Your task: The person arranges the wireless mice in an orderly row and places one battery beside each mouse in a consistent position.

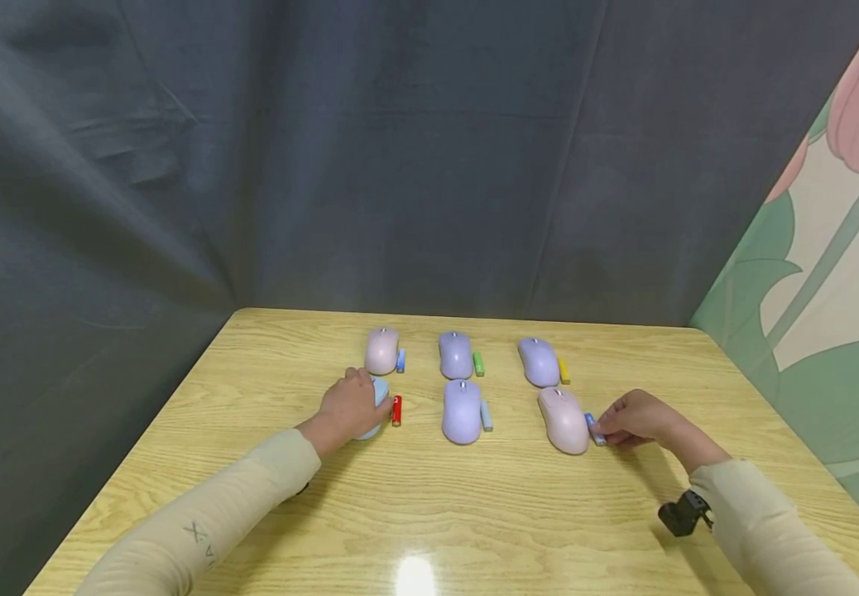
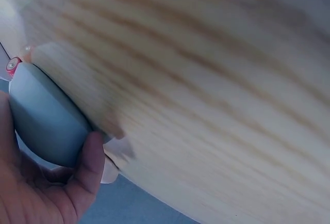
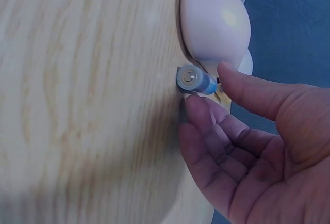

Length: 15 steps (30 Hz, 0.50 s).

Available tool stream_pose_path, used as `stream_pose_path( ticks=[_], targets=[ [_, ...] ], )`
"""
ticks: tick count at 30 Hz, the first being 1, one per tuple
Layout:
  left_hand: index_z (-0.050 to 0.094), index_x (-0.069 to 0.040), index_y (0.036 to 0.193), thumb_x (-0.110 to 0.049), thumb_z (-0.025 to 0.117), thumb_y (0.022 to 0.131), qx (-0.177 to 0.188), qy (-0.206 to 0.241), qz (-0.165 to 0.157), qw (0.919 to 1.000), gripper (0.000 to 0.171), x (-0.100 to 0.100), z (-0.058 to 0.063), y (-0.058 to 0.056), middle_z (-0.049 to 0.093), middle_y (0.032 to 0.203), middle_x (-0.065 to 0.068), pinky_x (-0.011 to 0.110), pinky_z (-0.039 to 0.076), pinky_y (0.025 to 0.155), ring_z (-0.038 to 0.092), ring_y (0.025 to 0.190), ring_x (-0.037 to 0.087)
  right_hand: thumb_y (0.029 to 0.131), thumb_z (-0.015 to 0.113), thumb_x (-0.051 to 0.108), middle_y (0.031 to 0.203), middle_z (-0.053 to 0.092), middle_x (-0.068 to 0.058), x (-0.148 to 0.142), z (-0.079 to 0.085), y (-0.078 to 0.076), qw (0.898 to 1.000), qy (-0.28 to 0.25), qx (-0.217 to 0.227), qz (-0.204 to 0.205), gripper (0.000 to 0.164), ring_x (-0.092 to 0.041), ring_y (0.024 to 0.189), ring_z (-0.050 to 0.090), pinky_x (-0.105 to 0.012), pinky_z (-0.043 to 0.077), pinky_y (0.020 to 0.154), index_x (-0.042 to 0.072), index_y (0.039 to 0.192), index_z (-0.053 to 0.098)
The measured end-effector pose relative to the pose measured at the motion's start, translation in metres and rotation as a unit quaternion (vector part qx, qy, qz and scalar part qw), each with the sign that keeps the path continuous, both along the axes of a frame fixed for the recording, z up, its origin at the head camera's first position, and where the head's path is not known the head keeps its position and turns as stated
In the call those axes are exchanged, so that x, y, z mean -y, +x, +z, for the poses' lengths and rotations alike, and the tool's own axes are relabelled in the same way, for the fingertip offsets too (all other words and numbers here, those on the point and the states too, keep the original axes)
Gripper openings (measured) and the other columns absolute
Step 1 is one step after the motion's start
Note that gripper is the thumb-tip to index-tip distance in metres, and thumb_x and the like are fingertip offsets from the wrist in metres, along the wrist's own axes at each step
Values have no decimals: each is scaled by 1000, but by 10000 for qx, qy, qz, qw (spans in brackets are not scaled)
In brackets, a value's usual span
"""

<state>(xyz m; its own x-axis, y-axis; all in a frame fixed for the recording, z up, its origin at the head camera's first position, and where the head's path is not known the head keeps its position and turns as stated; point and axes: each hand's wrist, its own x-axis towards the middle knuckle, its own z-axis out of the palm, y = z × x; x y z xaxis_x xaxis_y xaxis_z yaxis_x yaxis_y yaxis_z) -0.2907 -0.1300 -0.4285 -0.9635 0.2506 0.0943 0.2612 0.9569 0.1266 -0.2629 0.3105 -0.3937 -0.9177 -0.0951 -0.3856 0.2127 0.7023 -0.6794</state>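
Note:
My left hand [image 1: 350,406] grips a light blue computer mouse [image 2: 49,115] on the near left of the table and covers much of it in the head view. Beside its thumb lies a red battery [image 1: 396,410]. Over on the right, my right hand [image 1: 634,418] pinches a blue battery [image 3: 198,79] with thumb and fingertips, close to the wood. This battery lies along the right side of a pale pink mouse [image 1: 563,420]. In the right wrist view the battery's metal end faces the camera.
A lavender mouse [image 1: 463,412] with a pale blue battery [image 1: 486,415] sits between the hands. Behind stand a pink mouse [image 1: 381,351] and two purple mice [image 1: 456,356], [image 1: 539,362], with blue [image 1: 401,361], green [image 1: 478,364] and yellow batteries [image 1: 564,371]. A dark curtain [image 1: 429,165] hangs behind.

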Motion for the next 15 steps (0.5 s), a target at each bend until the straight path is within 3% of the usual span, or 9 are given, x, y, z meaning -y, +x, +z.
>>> stream_pose_path(
  ticks=[8, 15],
  targets=[
    [51, 18, 115, -48, 50, 96, 152, 159, -1, 9998, 69, 2, 1, 0, 51, 89, 20, 40, 54, 61, 63, 75, 32, 90, 68, 12, 73, 64, -4, -4, 10, -2, 9997, -27, -163, 159, 22, -18, 69, 61, -36, 55, 68, -10, 94, 67],
    [51, 17, 116, -51, 46, 98, 274, 144, -4, 9995, 71, 2, 4, 2, 53, 92, 21, 40, 54, 61, 63, 77, 32, 91, 68, 16, 82, 65, -6, -5, 26, -4, 9991, -69, -339, 255, 27, -19, 76, 62, -35, 55, 70, -9, 98, 66]
  ],
)
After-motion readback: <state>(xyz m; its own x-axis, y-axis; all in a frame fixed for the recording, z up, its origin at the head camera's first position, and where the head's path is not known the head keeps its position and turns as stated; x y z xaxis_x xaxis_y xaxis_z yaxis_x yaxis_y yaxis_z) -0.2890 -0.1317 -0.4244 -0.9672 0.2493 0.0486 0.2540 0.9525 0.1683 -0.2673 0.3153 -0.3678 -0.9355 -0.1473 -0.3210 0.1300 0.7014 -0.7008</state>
